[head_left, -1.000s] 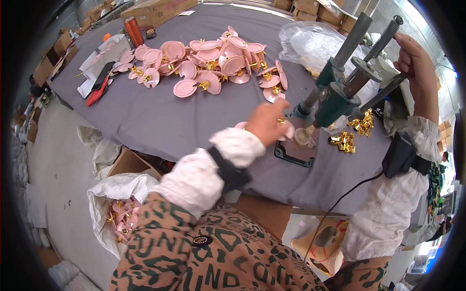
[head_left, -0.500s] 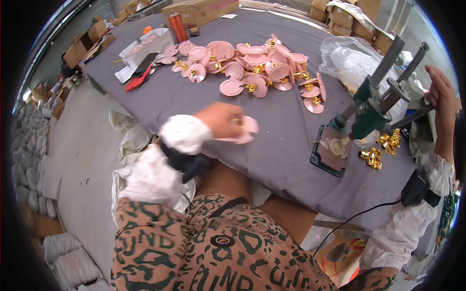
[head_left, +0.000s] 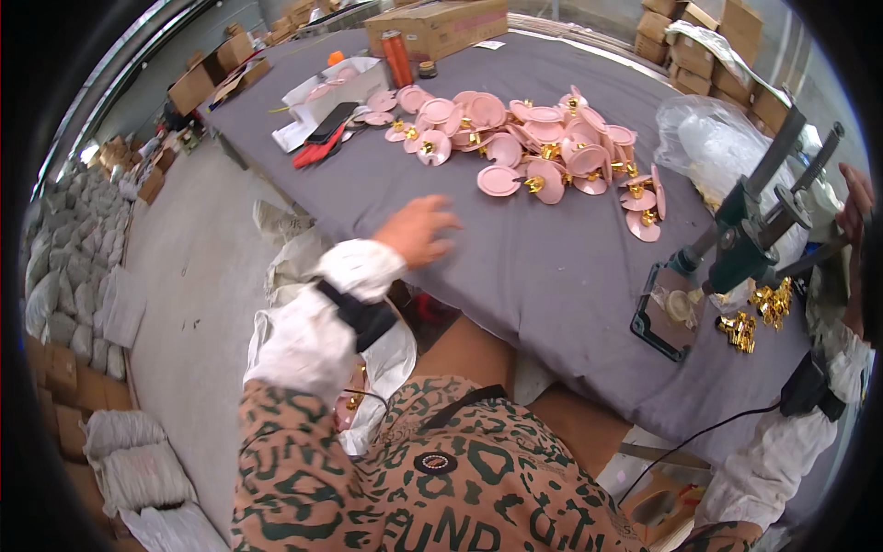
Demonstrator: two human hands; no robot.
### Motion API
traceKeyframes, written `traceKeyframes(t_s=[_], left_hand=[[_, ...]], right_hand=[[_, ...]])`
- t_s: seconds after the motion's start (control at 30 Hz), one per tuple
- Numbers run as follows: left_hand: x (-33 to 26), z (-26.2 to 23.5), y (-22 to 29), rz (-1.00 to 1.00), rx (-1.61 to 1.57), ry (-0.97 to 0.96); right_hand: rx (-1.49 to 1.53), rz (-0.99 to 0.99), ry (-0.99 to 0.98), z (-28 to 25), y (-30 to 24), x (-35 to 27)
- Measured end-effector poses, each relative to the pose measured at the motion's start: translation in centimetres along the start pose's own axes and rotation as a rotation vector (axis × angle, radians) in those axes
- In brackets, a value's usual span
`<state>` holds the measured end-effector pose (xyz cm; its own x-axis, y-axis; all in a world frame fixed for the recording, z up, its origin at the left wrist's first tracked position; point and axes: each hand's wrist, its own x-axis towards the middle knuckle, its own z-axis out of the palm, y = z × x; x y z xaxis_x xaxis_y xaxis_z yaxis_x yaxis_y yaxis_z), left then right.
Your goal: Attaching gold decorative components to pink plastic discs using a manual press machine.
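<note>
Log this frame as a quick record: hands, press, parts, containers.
left_hand: left hand blurred, fingers apart, over table's near edge; no part visible in it
right_hand: right hand by the press lever, partly cut off; grip unclear
press: green press upright at table's right
parts_pink: pink discs heaped mid-table, several with gold pieces
parts_gold: gold pieces in two small piles beside press
container: white sack below table edge, pink inside

Orange can (head_left: 397,60) beside small dark jar (head_left: 427,70) (cardboard box (head_left: 446,33) behind); grey sacks (head_left: 78,248) piled along floor (head_left: 207,340).
</note>
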<state>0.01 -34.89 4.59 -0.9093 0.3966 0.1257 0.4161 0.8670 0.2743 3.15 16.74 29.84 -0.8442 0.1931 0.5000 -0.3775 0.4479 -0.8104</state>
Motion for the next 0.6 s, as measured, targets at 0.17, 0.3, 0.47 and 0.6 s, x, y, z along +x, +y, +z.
traceKeyframes(t_s=[0.17, 0.3, 0.47, 0.6], left_hand=[[9.2, 5.6, 0.8, -0.141, 0.173, -0.060], [10.8, 7.2, -2.1, -0.072, -0.182, 0.261], [8.7, 6.7, 6.0, -0.151, -0.713, 0.310], [9.2, 8.9, 16.3, -0.060, -1.268, -0.038]], right_hand=[[-0.216, 0.043, 0.104, -2.3, 2.5, 1.5], [-0.176, 0.071, 0.060, -3.0, 3.3, 1.7], [-0.328, 0.014, 0.153, -2.0, 2.2, 0.6], [-0.141, -0.033, 0.050, -1.8, 2.6, 1.1]])
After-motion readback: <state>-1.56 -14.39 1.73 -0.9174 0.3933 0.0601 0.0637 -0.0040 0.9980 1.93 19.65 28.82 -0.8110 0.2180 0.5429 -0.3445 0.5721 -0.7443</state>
